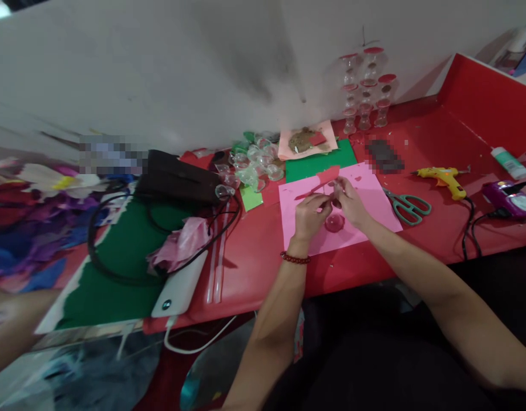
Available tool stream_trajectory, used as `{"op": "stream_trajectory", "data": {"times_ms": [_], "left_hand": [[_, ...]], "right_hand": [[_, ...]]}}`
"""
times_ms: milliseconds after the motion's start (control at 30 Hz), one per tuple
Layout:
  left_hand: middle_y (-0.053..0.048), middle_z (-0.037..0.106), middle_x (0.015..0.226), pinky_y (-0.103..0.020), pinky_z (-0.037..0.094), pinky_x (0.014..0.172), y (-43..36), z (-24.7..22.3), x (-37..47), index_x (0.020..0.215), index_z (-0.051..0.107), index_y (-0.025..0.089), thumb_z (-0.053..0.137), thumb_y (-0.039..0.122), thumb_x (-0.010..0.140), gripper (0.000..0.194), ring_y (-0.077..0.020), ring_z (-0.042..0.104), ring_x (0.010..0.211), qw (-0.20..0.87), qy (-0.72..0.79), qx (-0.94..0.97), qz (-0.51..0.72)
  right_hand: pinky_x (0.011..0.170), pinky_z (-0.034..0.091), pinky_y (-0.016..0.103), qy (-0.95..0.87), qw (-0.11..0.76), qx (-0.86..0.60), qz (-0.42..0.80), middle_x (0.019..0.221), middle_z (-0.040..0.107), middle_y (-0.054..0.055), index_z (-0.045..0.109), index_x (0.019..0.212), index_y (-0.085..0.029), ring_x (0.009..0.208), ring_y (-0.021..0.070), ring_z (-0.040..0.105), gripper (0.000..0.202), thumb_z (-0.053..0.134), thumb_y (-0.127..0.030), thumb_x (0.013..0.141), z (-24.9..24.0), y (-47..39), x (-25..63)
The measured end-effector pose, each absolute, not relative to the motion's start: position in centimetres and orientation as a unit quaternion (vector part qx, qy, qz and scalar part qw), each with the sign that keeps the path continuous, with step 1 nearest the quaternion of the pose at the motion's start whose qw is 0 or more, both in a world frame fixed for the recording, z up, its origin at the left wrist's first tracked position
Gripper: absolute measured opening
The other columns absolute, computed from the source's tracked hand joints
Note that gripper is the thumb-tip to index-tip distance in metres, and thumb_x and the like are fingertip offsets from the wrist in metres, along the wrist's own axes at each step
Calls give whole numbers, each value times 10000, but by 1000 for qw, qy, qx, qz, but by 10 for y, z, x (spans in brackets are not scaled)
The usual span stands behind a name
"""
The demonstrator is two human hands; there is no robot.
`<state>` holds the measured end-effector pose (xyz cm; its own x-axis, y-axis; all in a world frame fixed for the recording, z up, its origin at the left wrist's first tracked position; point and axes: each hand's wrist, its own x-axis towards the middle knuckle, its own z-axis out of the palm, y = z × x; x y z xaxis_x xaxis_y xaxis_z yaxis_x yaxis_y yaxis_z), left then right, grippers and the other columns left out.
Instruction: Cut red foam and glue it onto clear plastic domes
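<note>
Over a pink sheet (383, 220), my left hand (311, 216) and my right hand (351, 204) meet with their fingertips pinched together. Whatever they pinch is small, dark and mostly hidden by the fingers. A beaded bracelet (295, 258) circles my left wrist. Just below the fingers, a small clear plastic cup (334, 222) rests on the pink sheet. Beyond my hands lies a cut piece of red paper (329, 174); I cannot tell whether the fingers touch it. Green-handled scissors (411, 209) lie to the right of my right hand.
A yellow glue gun (443, 177) and its cord lie right. Stacked clear cups with red discs (365, 94) stand at the wall. Loose clear cups (257, 160), a black bag (177, 177) and a white power bank (181, 288) sit left. Another person's hand (6, 314) shows far left.
</note>
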<state>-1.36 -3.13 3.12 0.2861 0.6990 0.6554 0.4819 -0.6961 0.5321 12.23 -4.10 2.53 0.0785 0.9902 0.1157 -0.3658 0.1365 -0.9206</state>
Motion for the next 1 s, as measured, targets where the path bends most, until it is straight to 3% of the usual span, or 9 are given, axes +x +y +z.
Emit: {"op": "stream_trajectory", "data": {"times_ms": [200, 367, 500, 667, 1000], "left_hand": [[-26, 767, 762, -255, 533, 663, -36, 32, -8, 773, 757, 195, 657, 139, 787, 116, -123, 649, 648, 158, 410, 752, 491], [-8, 666, 551, -249, 459, 555, -37, 33, -4, 625, 711, 169, 691, 263, 807, 206, -125, 592, 538, 274, 496, 678, 469], [-42, 721, 640, -258, 499, 599, -35, 34, -5, 702, 753, 163, 662, 290, 841, 209, -141, 647, 600, 351, 476, 666, 455], [-50, 771, 746, -274, 517, 663, -33, 35, -11, 855, 808, 187, 661, 187, 804, 155, -143, 662, 649, 294, 423, 717, 470], [-24, 763, 714, -278, 506, 671, -36, 35, -12, 767, 797, 216, 672, 138, 762, 147, -134, 636, 612, 190, 419, 742, 487]], "right_hand": [[565, 464, 230, -408, 647, -353, 539, 829, 535, -43, 536, 970, -266, 631, 84, 517, 435, 698, -634, 805, 30, -41, 123], [552, 471, 216, -372, 655, -333, 567, 984, 565, -18, 549, 982, -263, 651, 68, 546, 446, 730, -616, 778, 27, -37, 124], [504, 432, 206, -375, 655, -336, 563, 953, 560, -25, 539, 986, -264, 606, 59, 513, 452, 724, -625, 787, 26, -35, 124], [523, 437, 209, -384, 652, -367, 541, 897, 548, -25, 520, 1001, -265, 596, 63, 466, 440, 686, -632, 823, 31, -39, 122], [562, 452, 229, -415, 643, -350, 541, 845, 526, -37, 503, 1005, -264, 605, 71, 488, 397, 658, -599, 856, 31, -43, 121]]}}
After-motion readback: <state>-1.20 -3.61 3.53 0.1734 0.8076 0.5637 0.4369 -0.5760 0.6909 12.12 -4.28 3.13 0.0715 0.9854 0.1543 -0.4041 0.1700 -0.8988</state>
